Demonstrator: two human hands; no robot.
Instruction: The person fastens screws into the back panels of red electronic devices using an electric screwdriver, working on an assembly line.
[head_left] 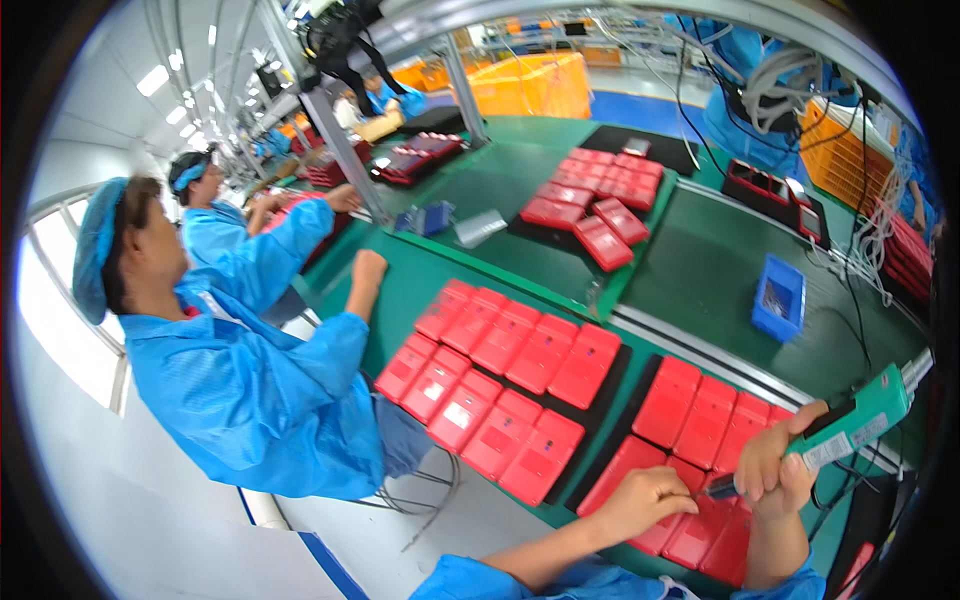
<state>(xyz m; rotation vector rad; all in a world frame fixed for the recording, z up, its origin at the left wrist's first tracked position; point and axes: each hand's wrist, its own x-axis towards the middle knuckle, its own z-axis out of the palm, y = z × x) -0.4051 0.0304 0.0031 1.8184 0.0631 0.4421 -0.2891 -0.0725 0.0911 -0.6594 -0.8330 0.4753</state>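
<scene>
**Screwdriver Held Over Red Cases**

The right hand (pixel 778 468) is wrapping the green screwdriver (pixel 858 418) around its body, a hold that is probably letting the wrist steer the dark tip (pixel 722 487). The left hand (pixel 648 500) is curling narrow near that tip; I cannot tell whether it is pinching anything. Red cases (pixel 622 472) are lying under both hands, by the near edge of the green table (pixel 410 290); their rows are apparently giving each case a reachable face. A second group (pixel 510 420) is lying farther left, near a co-worker (pixel 240 400). A metal rail (pixel 700 368) is bounding the far edge. Beyond it, the surface around the blue bin (pixel 780 300) is offering more room than the tight rows.
</scene>
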